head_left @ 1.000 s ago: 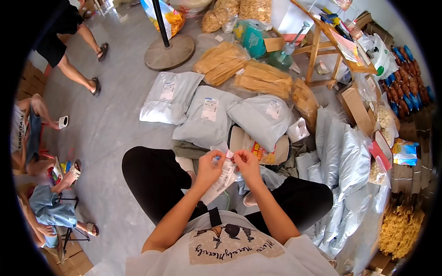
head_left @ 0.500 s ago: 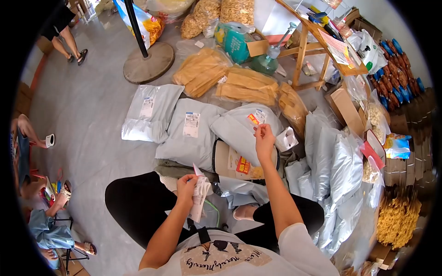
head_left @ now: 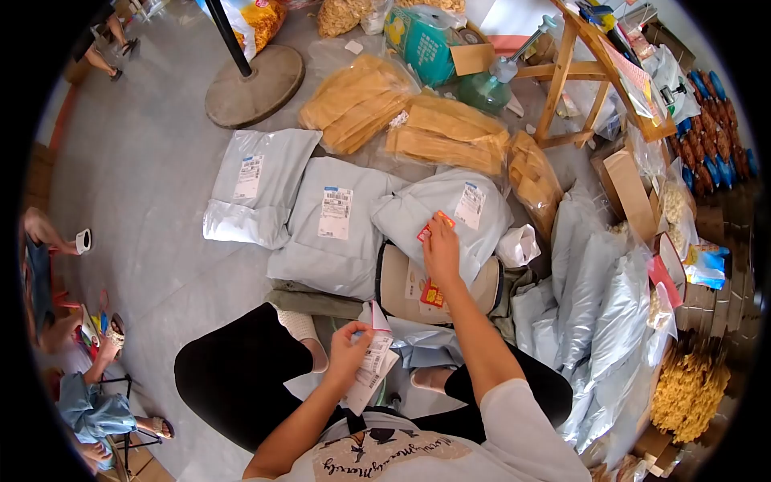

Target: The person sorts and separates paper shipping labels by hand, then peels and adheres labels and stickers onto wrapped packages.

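My left hand [head_left: 350, 353] is closed on a sheaf of printed shipping labels [head_left: 372, 371] with a pink-edged sheet among them, held above my lap. My right hand [head_left: 441, 253] reaches over a grey plastic mailer bag [head_left: 393, 210], its fingers closed at a small red card [head_left: 426, 229]. A white shipping label [head_left: 470, 206] lies on that bag, to the right of the card. Under the bag's near edge is a beige cushioned stool [head_left: 393, 281], where another red card [head_left: 432, 295] rests. Two more labelled grey mailers [head_left: 333, 261] lie to the left.
Bags of tan dried sheets [head_left: 446, 132] lie beyond the mailers, near a round stand base [head_left: 255, 84]. Stacked grey parcels [head_left: 590, 281] line the right. A wooden folding table [head_left: 562, 72] stands at the back right. Other people's legs [head_left: 96, 410] show at left.
My right hand has come down from above the mailer onto the red card, which now sits farther left of the label. The labels in my left hand have tilted and fanned out. The view shifted slightly.
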### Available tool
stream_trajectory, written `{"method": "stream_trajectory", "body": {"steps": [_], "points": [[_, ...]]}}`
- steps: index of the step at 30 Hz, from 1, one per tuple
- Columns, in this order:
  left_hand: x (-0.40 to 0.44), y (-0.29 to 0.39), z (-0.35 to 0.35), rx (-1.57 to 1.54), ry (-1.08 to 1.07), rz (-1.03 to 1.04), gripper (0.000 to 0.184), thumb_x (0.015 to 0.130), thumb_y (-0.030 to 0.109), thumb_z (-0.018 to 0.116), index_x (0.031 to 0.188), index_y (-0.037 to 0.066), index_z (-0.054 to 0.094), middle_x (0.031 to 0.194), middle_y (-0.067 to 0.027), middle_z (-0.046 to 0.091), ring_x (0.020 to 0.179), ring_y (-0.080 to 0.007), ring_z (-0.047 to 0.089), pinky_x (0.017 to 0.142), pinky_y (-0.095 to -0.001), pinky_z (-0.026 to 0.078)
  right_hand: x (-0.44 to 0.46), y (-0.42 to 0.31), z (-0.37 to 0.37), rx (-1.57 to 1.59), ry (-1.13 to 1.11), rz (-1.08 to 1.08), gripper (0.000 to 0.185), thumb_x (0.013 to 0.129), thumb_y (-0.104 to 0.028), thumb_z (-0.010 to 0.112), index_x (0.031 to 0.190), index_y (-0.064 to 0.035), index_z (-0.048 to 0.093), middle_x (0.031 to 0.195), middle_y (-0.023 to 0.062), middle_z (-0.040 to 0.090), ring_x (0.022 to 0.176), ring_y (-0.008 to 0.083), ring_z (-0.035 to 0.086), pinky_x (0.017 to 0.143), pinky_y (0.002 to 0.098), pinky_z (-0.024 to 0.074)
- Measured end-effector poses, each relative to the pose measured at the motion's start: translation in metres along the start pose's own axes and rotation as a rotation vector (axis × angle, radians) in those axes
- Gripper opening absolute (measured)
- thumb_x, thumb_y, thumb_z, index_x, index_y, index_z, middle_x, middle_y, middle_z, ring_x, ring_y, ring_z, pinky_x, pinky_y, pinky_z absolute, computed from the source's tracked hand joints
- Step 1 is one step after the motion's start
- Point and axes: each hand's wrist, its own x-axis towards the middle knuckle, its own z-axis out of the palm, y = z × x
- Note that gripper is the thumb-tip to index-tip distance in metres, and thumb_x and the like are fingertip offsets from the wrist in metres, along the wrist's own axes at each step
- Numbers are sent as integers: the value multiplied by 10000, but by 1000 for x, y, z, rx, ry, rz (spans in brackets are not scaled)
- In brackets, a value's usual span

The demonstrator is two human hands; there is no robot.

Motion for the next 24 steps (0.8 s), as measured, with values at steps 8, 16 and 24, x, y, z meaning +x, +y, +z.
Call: {"method": "stream_trajectory", "body": {"steps": [8, 16, 24], "points": [[4, -3, 1, 26, -19, 117, 45, 819, 71, 560, 814, 26, 561, 688, 15, 557, 569, -29, 500, 497, -181, 393, -9, 8, 11, -65, -271, 73, 577, 711, -74, 589, 1247, -17, 385, 1320, 236, 317, 1199, 396, 344, 960, 419, 332], [10, -5, 0, 118, 21, 268, 41, 815, 51, 549, 809, 11, 552, 684, 15, 551, 571, -37, 484, 505, -193, 388, -28, -64, -65, 892, -705, 246, 506, 762, -207, 650, 1197, -23, 468, 1152, 119, 522, 1039, 181, 471, 874, 294, 388], [25, -35, -11, 447, 76, 390, 120, 791, -5, 554, 891, -8, 620, 754, -48, 605, 595, -75, 532, 533, -217, 427, -135, -69, 6, 1284, -604, 673, 304, 811, -151, 557, 1086, -22, 564, 899, 90, 638, 792, 185, 601, 724, 304, 461]]}}
